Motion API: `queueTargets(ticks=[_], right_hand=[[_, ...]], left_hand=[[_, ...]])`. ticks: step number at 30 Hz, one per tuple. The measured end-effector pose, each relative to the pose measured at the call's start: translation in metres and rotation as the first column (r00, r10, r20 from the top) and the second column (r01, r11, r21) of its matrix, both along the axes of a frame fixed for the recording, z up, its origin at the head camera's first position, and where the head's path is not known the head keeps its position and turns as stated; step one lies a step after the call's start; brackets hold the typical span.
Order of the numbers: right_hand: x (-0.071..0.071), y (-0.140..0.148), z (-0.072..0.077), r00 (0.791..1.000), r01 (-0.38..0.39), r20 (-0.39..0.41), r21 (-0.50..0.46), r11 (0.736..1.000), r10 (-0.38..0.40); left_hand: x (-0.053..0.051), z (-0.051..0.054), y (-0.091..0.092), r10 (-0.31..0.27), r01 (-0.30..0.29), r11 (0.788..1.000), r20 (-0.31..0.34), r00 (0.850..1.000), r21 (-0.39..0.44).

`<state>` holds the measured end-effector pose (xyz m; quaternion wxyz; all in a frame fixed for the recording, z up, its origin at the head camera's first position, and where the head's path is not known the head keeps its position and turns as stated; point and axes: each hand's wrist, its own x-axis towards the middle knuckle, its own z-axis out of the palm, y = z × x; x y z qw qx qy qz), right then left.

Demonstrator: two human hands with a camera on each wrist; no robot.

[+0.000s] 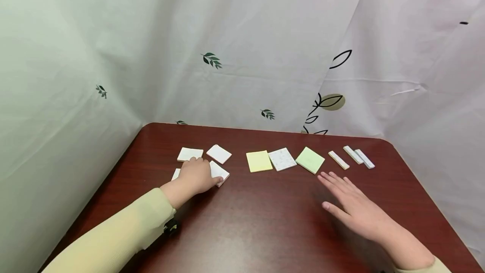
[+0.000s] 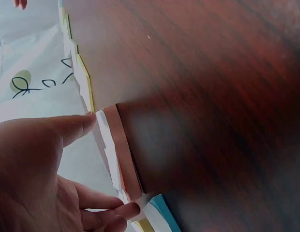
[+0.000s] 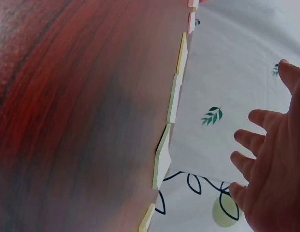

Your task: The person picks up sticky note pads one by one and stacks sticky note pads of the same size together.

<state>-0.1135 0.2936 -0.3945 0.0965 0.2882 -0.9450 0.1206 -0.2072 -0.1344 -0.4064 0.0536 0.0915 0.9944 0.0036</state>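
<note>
My left hand [image 1: 195, 176] reaches down over a flat white-topped square piece [image 1: 219, 173], thumb at one corner and fingers at the opposite side. In the left wrist view the left hand [image 2: 58, 174] spans this piece, which shows a brownish edge [image 2: 123, 154]. Under and behind the hand lie more white squares [image 1: 190, 153], partly covered. My right hand [image 1: 354, 210] hovers above the table on the right, fingers straight and holding nothing. In the right wrist view, the right hand [image 3: 273, 154] shows spread fingers, apart from the pieces.
Along the far part of the dark red-brown table [image 1: 246, 222] lie a yellow square [image 1: 259, 161], a speckled white square [image 1: 282, 159], a light green square [image 1: 310, 160] and narrow strips [image 1: 353, 155]. A teal-edged piece [image 2: 164, 215] sits beside the left fingers. White patterned cloth [image 1: 242, 75] hangs behind.
</note>
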Motion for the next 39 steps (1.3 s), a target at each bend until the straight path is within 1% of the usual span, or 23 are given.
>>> queueTargets(ticks=[5, 11, 16, 21, 26, 30, 39], right_hand=[[0.002, -0.002, -0.002, 1.000, 0.001, 0.003, -0.003, 1.000, -0.001], [0.004, -0.003, -0.003, 1.000, 0.011, 0.001, -0.003, 1.000, -0.011], [0.004, -0.004, -0.002, 1.000, 0.002, -0.003, 0.000, 1.000, -0.002], [0.003, -0.004, -0.002, 1.000, -0.003, -0.008, 0.003, 1.000, 0.003], [0.003, -0.004, -0.002, 1.000, -0.002, -0.011, 0.008, 1.000, 0.002], [0.004, -0.005, -0.002, 1.000, 0.000, -0.013, 0.006, 1.000, 0.000], [0.002, -0.003, -0.002, 1.000, 0.012, 0.000, 0.010, 1.000, -0.012]], left_hand=[[-0.001, -0.003, 0.001, 0.005, -0.005, 1.000, 0.042, 0.999, -0.003], [-0.003, -0.006, 0.001, -0.040, 0.040, 0.999, 0.048, 0.998, -0.005], [-0.004, -0.005, 0.001, -0.066, 0.065, 0.998, 0.067, 0.996, 0.019], [-0.003, -0.003, 0.001, -0.076, 0.072, 0.996, 0.097, 0.992, 0.044], [0.002, -0.002, 0.001, -0.090, 0.081, 0.993, 0.112, 0.990, 0.081], [0.008, -0.003, 0.002, -0.108, 0.097, 0.990, 0.109, 0.988, 0.099], [0.026, 0.000, 0.006, -0.177, 0.169, 0.981, 0.091, 0.980, 0.090]])
